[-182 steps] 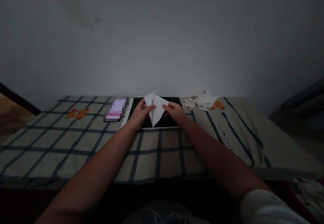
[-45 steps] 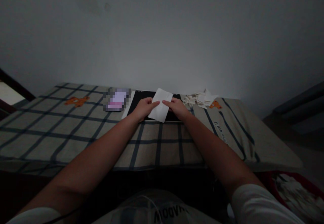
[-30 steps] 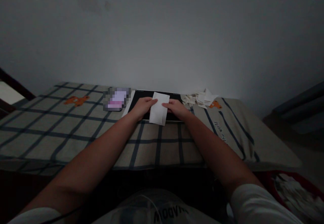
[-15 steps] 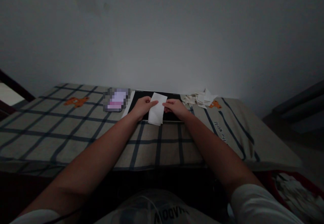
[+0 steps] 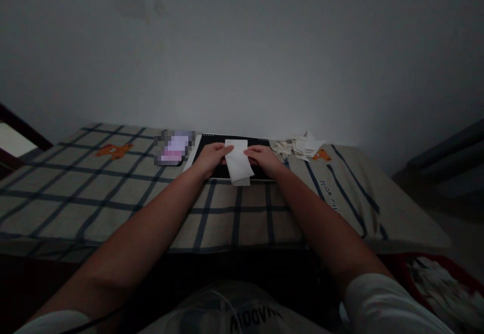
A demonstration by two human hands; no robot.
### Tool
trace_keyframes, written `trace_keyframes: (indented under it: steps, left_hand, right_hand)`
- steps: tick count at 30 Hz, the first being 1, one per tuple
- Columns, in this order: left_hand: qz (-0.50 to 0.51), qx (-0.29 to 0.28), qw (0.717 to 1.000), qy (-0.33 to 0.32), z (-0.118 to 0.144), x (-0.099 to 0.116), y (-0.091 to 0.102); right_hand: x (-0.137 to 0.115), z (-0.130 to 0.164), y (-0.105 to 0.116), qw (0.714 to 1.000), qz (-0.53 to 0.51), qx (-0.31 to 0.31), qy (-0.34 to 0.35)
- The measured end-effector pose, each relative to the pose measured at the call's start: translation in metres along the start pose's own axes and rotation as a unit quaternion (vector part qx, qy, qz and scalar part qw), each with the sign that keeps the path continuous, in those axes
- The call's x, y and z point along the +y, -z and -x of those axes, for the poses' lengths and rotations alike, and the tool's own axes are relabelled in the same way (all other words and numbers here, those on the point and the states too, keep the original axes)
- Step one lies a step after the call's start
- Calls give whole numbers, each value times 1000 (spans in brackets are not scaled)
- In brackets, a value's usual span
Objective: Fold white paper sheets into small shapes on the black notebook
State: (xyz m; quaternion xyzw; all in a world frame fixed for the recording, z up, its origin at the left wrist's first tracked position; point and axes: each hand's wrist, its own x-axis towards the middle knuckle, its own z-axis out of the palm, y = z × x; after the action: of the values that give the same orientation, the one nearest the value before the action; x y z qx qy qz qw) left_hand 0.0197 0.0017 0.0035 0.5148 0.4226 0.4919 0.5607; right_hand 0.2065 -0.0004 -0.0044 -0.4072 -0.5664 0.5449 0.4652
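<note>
1. Checked cloth with bear prints covers the table (image 5: 113, 193) across mid-frame.
2. Black board (image 5: 212, 145) lies at centre, a firm base for folding.
3. Scrap paper pile (image 5: 300, 147) sits right of it.
4. White folded paper (image 5: 238, 165) rests over the board, pinched by left hand (image 5: 212, 156) and right hand (image 5: 262, 157) at its sides.

Both bare forearms stretch forward from the bottom corners of the view and converge toward the middle, elbows wide apart, short white sleeves showing at the upper arms. The left hand (image 5: 212, 155) lies palm down with the knuckles up, its fingers curled and pointing toward the right hand (image 5: 263, 156). That hand mirrors it, fingers bent inward. The two sets of fingertips stand near each other, not touching, at the same height.
</note>
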Motion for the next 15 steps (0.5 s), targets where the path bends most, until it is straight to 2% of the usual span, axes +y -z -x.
trace_keyframes:
  steps: [4,15]
  left_hand:
    - [29,1,999,22,-2,-1,0]
    - [50,-18,997,48,-4,-5,2]
  right_hand:
    - [0,0,1,1000,-24,7,-6]
    - [5,-4,4,1000,-10,19,3]
